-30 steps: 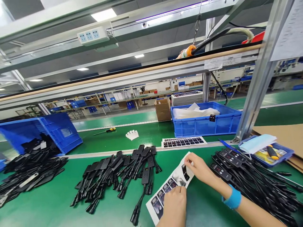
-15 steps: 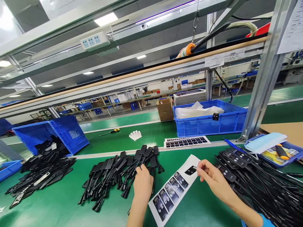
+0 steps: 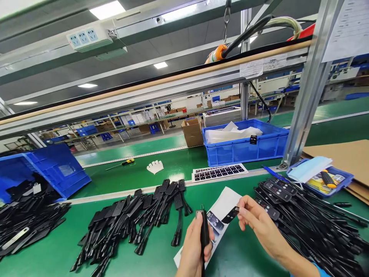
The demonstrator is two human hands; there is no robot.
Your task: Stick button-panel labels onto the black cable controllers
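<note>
My left hand (image 3: 193, 246) is closed around a slim black controller unit (image 3: 204, 229), held upright over a white sticker sheet (image 3: 221, 209) that lies on the green bench. My right hand (image 3: 256, 221) pinches a small black sticker (image 3: 230, 215) just right of the unit, a little above the sheet. Several printed labels remain on the sheet under my left hand. A spread of black cabled units (image 3: 138, 219) lies to the left of my hands. Another heap of units with button labels (image 3: 300, 215) lies to the right.
A second sticker sheet (image 3: 219, 172) lies by the belt edge. Behind it stand a blue crate (image 3: 245, 148) with white bags, a cardboard box (image 3: 192, 132), a white glove (image 3: 155, 166) and a screwdriver (image 3: 122, 163). A tipped blue crate (image 3: 54, 169) spills black parts at left. A small blue tray (image 3: 323, 177) sits right.
My left hand went from the sticker sheet to the black units and now holds one upright over the sheet. My right hand peeled a black sticker and brought it toward the unit.
</note>
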